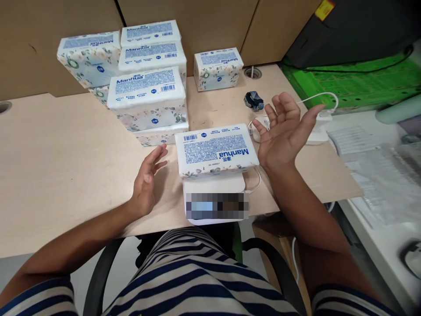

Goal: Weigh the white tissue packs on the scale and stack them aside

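A pack of tissues (217,149) with blue print and a flower pattern lies in front of me, on or over a white rounded device (213,184) whose near part is blurred out. Left of this pack is my left hand (147,182), fingers stretched out and touching nothing. My right hand (284,129) is raised at the pack's right end, palm turned up and fingers spread, holding nothing. Beyond my left hand stand stacked tissue packs (148,90) in several layers.
One more tissue pack (219,70) sits near the back partition (210,26). A small dark bundle (254,100) lies near a cable hole (253,73). On the right are a white cable, a green crate (355,83) and a side table with plastic bags (391,166).
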`<action>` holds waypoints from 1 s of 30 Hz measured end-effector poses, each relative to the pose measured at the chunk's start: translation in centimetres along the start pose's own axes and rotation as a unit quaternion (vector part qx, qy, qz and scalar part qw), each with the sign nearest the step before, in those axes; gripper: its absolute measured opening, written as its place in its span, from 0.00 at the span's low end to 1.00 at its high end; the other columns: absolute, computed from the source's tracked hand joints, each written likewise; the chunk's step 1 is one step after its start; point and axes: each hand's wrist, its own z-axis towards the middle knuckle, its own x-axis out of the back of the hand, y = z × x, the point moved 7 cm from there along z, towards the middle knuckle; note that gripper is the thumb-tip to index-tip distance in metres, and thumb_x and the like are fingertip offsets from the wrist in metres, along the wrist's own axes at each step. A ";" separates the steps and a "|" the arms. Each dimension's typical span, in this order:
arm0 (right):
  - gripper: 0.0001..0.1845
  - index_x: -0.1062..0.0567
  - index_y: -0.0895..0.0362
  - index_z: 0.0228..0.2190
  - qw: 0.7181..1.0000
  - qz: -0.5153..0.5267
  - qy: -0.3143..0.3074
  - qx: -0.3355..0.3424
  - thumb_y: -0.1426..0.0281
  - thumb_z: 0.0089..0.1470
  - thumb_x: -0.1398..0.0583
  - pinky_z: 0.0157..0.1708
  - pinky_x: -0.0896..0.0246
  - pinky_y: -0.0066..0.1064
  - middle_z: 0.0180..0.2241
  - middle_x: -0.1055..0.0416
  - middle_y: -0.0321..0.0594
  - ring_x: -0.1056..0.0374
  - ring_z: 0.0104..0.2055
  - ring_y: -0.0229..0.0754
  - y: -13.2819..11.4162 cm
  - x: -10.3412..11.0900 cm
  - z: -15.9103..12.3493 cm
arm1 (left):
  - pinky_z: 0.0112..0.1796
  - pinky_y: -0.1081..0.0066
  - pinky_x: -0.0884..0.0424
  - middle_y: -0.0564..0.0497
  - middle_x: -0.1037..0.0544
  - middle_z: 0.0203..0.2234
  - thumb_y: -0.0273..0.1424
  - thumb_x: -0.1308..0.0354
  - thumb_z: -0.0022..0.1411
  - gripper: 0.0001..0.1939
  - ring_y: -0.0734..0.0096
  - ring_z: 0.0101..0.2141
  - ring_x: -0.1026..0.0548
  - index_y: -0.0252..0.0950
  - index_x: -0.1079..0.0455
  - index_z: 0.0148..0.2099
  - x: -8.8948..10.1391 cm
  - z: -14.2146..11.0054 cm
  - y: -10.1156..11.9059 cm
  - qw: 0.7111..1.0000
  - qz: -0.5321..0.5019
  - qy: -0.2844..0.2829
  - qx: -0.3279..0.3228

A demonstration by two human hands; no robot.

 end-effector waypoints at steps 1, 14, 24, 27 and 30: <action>0.54 0.46 0.43 0.75 1.000 -0.003 -0.007 -0.001 0.38 0.63 0.80 0.65 0.36 0.67 0.79 0.50 0.45 0.53 0.82 0.60 -0.1 -0.1 -0.1 | 0.64 0.47 0.26 0.49 0.30 0.74 0.60 0.54 0.76 0.34 0.50 0.70 0.29 0.54 0.34 0.75 0.0 0.0 0.1 1.000 0.003 0.003 -0.005; 0.57 0.41 0.43 0.73 0.999 -0.007 0.026 -0.021 0.32 0.60 0.77 0.66 0.38 0.65 0.79 0.51 0.47 0.50 0.81 0.63 -0.7 0.0 -0.3 | 0.54 0.58 0.21 0.47 0.27 0.70 0.57 0.50 0.77 0.30 0.59 0.60 0.21 0.52 0.30 0.71 -0.1 0.2 0.1 1.000 -0.008 0.016 -0.018; 0.58 0.39 0.46 0.72 0.997 0.024 0.069 0.005 0.34 0.61 0.78 0.68 0.39 0.61 0.76 0.45 0.50 0.45 0.79 0.56 -1.7 -0.3 -0.2 | 0.55 0.57 0.22 0.46 0.28 0.70 0.54 0.53 0.79 0.27 0.59 0.60 0.22 0.52 0.30 0.70 0.3 0.3 -0.2 0.999 -0.002 0.028 -0.032; 0.56 0.46 0.46 0.75 0.995 -0.052 0.053 0.071 0.35 0.61 0.77 0.68 0.38 0.60 0.77 0.48 0.52 0.46 0.79 0.56 -2.3 -1.0 -0.2 | 0.56 0.55 0.22 0.45 0.30 0.71 0.53 0.53 0.80 0.27 0.57 0.61 0.23 0.53 0.33 0.73 0.3 0.3 0.1 0.999 0.020 0.023 -0.044; 0.55 0.48 0.46 0.76 0.990 -0.047 0.060 0.117 0.32 0.60 0.72 0.69 0.39 0.60 0.78 0.49 0.53 0.47 0.80 0.57 -3.2 -1.1 -0.6 | 0.58 0.50 0.22 0.43 0.31 0.71 0.52 0.54 0.80 0.28 0.53 0.63 0.24 0.54 0.36 0.75 0.3 0.1 0.6 0.998 0.039 -0.002 -0.056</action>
